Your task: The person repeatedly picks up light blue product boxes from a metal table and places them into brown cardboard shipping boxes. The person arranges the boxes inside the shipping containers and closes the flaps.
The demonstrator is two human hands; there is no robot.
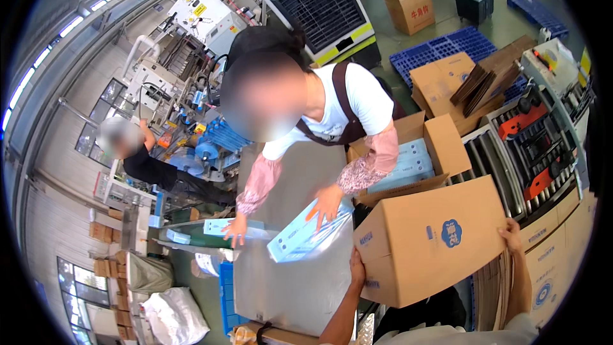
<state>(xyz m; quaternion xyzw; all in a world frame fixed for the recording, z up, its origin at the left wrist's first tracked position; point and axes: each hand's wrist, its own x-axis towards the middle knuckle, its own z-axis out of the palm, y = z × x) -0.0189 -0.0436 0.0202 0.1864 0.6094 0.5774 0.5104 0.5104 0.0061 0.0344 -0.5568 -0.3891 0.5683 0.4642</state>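
A brown cardboard box (415, 249) with a blue printed emblem is held tilted between my two hands. My left hand (357, 268) presses against its left side. At the opposite side, my right hand (510, 236) grips the upper right edge. Across the metal table, a co-worker in pink sleeves has one hand on light-blue packs (306, 236) and the other by a long light-blue pack (236, 227). Behind my box stands an open carton (447, 144) with light-blue packs (408, 165) inside it.
The grey metal table (262, 281) runs along my left. Roller conveyor and a sealing machine with red parts (523, 121) stand at the right, above stacked cartons (549, 268). A blue pallet (440, 51) and an air cooler (322, 9) are farther back. Another person works at far left.
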